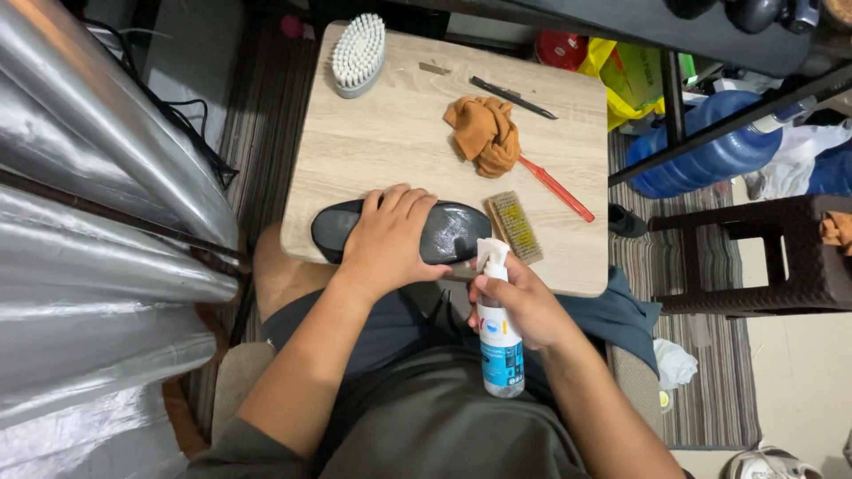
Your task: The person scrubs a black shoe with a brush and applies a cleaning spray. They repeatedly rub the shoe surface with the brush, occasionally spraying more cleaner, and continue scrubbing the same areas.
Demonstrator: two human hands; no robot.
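A black shoe (457, 232) lies sole-up along the near edge of a small wooden table (399, 133). My left hand (388, 238) rests flat over its middle, pressing it down. My right hand (524, 302) grips a clear spray bottle (500, 341) with a white trigger head and a blue label, held upright just below the table's edge, nozzle near the shoe.
On the table lie a wooden bristle brush (515, 226), an orange cloth (485, 133), a red-handled tool (556, 188), a thin black tool (513, 98) and a white-bristled brush (358, 53). A dark stool (781, 257) and blue water jug (710, 151) stand to the right; silvery sheeting (98, 222) on the left.
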